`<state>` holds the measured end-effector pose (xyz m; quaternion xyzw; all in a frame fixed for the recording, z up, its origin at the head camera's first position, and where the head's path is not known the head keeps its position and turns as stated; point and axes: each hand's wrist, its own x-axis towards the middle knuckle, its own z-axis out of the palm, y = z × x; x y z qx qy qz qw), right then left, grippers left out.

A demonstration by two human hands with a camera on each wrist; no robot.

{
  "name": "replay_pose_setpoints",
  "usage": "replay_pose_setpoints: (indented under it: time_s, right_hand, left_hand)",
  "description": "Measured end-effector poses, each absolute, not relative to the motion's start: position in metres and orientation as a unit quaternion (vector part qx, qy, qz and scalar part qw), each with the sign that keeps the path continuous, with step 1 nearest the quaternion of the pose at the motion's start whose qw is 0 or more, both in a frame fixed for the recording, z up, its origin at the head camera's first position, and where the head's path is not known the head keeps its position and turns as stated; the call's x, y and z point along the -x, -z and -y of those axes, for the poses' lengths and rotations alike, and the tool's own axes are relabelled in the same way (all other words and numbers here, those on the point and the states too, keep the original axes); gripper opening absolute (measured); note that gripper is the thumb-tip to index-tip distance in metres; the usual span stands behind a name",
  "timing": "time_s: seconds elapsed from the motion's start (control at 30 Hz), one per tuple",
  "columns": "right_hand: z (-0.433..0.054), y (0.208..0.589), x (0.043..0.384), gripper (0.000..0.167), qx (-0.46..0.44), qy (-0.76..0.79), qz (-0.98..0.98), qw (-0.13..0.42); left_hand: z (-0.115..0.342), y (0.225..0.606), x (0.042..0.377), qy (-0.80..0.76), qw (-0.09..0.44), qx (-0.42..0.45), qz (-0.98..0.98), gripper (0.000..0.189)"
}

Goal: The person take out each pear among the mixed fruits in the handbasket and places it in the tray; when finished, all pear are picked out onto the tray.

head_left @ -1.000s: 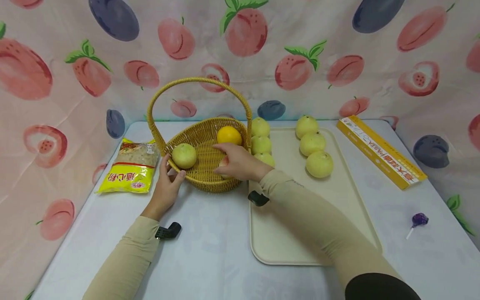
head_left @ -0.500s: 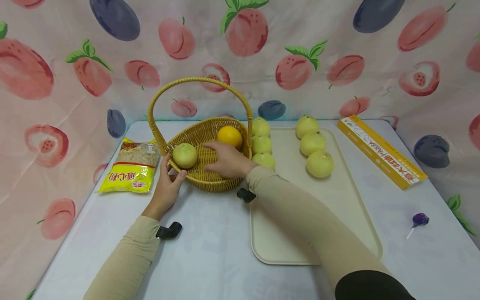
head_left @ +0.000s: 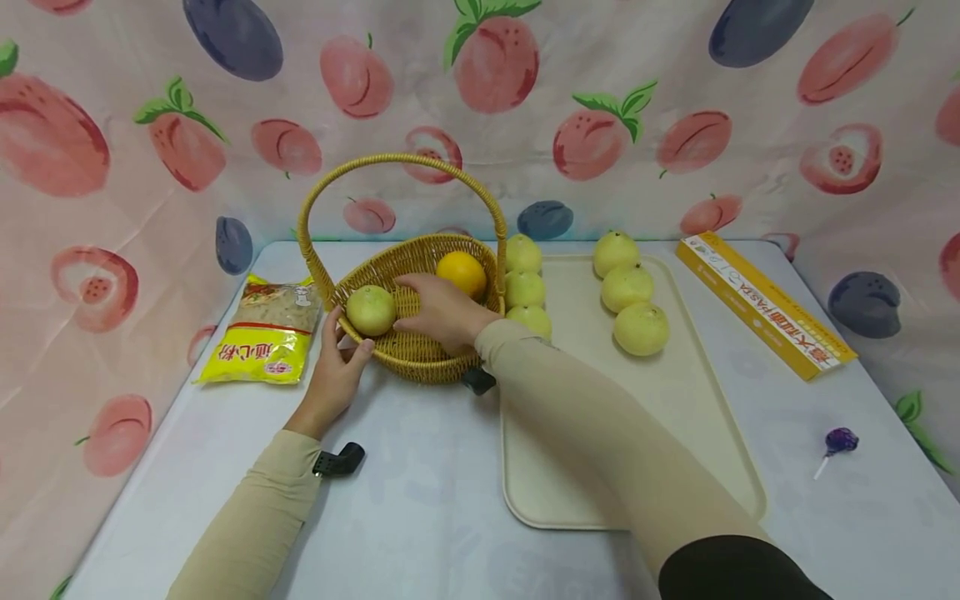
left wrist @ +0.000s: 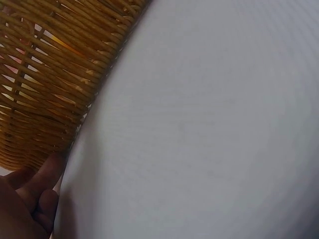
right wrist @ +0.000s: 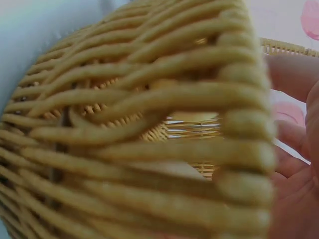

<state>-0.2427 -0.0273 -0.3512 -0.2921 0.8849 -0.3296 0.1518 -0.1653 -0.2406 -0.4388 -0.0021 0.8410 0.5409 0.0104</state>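
Note:
A woven wicker basket (head_left: 397,357) with a tall arched handle stands at centre-left, holding a pale green round fruit (head_left: 371,310) at its left end and an orange (head_left: 461,274) at its right. My left hand (head_left: 334,377) grips the basket's left front rim, thumb on the near side; the left wrist view shows its fingers against the wickerwork. Over the basket's interior is my right hand (head_left: 442,315), its thumb and fingers spread apart toward the green fruit, nothing seen between them. In the right wrist view the wicker wall hides part of that hand (right wrist: 296,149).
Right of the basket lies a beige tray (head_left: 570,492) with several pale green fruits (head_left: 641,327) in two rows. A yellow macaroni bag (head_left: 262,333) lies on the left. On the right are a pasta box (head_left: 765,304) and a purple lollipop (head_left: 841,440).
My right hand has moved left inside the basket, from near the orange toward the green fruit. My left hand stays on the rim.

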Motion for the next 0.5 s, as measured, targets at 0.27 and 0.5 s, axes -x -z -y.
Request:
replay_pose_setpoints:
  time_s: [0.27, 0.5]
  right_hand:
    - [0.040, 0.361, 0.248, 0.069, 0.296, 0.334, -0.884, 0.136]
    - [0.053, 0.365, 0.250, 0.070, 0.292, 0.327, -0.888, 0.138]
  left_hand:
    - [0.240, 0.438, 0.163, -0.541, 0.004, -0.006, -0.841, 0.079]
    - [0.240, 0.436, 0.163, -0.550, 0.006, -0.009, -0.835, 0.079]
